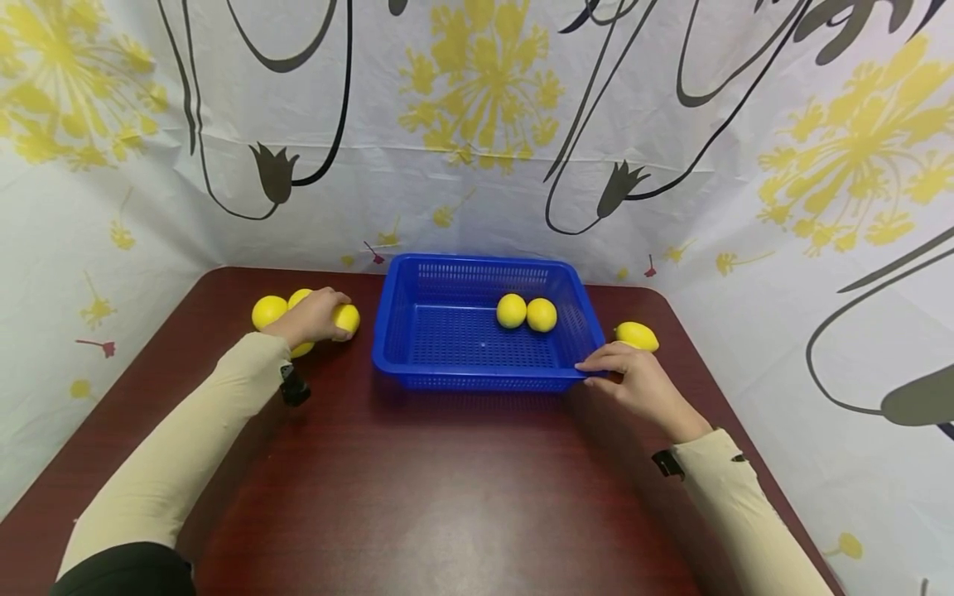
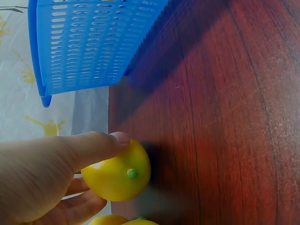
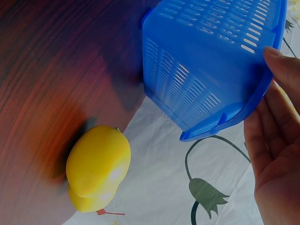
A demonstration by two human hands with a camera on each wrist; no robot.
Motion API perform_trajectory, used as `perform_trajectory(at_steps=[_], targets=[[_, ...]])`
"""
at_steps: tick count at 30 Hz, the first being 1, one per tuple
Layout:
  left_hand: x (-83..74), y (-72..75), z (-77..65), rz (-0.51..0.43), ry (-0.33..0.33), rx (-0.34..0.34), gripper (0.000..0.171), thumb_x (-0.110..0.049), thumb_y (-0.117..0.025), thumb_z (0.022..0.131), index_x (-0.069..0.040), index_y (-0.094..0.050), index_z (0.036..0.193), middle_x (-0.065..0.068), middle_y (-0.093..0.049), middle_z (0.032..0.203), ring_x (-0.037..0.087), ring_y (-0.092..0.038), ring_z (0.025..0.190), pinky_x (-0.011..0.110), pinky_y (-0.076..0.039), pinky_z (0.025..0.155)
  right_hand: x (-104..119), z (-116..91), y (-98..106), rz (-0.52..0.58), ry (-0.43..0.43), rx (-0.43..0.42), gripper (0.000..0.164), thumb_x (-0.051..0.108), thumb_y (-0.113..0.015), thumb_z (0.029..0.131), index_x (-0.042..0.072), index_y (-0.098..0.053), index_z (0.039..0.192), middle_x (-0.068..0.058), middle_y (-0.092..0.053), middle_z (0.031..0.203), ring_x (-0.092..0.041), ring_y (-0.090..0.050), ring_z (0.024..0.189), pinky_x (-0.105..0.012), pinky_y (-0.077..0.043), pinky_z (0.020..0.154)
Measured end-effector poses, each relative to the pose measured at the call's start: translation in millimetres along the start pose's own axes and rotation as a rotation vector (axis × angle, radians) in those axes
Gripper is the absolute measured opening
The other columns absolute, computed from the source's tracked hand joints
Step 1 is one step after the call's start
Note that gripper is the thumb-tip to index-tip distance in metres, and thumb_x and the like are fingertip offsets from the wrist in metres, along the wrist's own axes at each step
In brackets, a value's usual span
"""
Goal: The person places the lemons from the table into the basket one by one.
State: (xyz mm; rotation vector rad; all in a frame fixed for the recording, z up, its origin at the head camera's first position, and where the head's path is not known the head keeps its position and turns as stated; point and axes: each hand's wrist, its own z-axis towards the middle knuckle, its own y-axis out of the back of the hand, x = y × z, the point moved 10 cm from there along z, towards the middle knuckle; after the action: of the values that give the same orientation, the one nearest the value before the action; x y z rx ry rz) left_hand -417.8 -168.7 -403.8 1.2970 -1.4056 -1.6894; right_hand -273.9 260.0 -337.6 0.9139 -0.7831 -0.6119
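Observation:
My left hand [image 1: 313, 317] grips a yellow lemon [image 1: 346, 319] between thumb and fingers, left of the blue basket [image 1: 477, 374]. In the left wrist view the thumb lies across this lemon [image 2: 119, 176], whose green stem end faces the camera. More lemons [image 1: 269, 312] cluster around and partly under that hand. At the basket's near right corner, my right hand [image 1: 643, 379] pinches the rim, thumb on one side and fingers on the other, as the right wrist view shows. Two lemons [image 1: 511, 311] sit side by side inside the basket, toward its right.
Right of the basket lies another lemon [image 1: 637, 335] near the table's edge; the right wrist view shows a second yellow shape [image 3: 89, 202] behind it. A white patterned cloth [image 1: 477, 199] hangs behind and beside the dark red table [image 1: 462, 488].

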Motion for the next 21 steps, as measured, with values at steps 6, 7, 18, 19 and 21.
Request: perform_trajectory(at_steps=[6,7,18,19,21], targets=[[-0.7,-3.3,2.1,0.001,-0.020,0.006,0.067,-0.022,-0.080,0.079,0.009,-0.054,0.133,0.030,-0.057,0.129,0.039,-0.056,0.109,0.052,-0.049,0.095,0.5,-0.2,0.6,0.003,0.002,-0.004,0.025,0.005,-0.082,0.078,0.015,-0.080,0.101,0.002,-0.074,0.099,-0.015,-0.067,0.094,-0.036,-0.058,0.080],[-0.1,-4.3,2.6,-0.001,-0.017,0.008,0.069,-0.023,-0.080,0.079,0.009,-0.053,0.133,0.030,-0.057,0.129,0.038,-0.056,0.110,0.052,-0.049,0.095,0.4,-0.2,0.5,0.004,0.001,-0.003,0.025,0.005,-0.082,0.078,0.015,-0.080,0.101,0.002,-0.074,0.099,-0.015,-0.067,0.094,-0.036,-0.058,0.080],[0.7,-8.9,2.6,-0.015,0.001,0.023,0.072,-0.021,-0.083,0.077,0.010,-0.048,0.132,0.029,-0.056,0.128,0.039,-0.056,0.110,0.054,-0.048,0.098,-0.5,-0.1,-0.4,0.006,-0.007,0.004,0.026,0.005,-0.081,0.079,0.016,-0.079,0.102,0.002,-0.074,0.100,-0.016,-0.067,0.095,-0.036,-0.058,0.080],[0.7,-9.2,2.7,-0.017,0.003,0.027,0.071,-0.020,-0.083,0.077,0.010,-0.048,0.132,0.029,-0.056,0.128,0.039,-0.056,0.110,0.054,-0.048,0.098,-0.5,-0.1,-0.4,0.006,-0.006,0.004,0.026,0.005,-0.081,0.079,0.016,-0.079,0.102,0.002,-0.074,0.100,-0.016,-0.067,0.095,-0.036,-0.058,0.080],[-0.1,-10.0,2.6,-0.013,0.002,0.033,0.071,-0.018,-0.082,0.076,0.011,-0.048,0.131,0.029,-0.056,0.127,0.039,-0.056,0.108,0.054,-0.049,0.097,-0.1,0.0,-0.4,0.005,-0.003,0.002,0.026,0.005,-0.081,0.078,0.016,-0.080,0.102,0.002,-0.074,0.099,-0.016,-0.067,0.095,-0.036,-0.058,0.080]])
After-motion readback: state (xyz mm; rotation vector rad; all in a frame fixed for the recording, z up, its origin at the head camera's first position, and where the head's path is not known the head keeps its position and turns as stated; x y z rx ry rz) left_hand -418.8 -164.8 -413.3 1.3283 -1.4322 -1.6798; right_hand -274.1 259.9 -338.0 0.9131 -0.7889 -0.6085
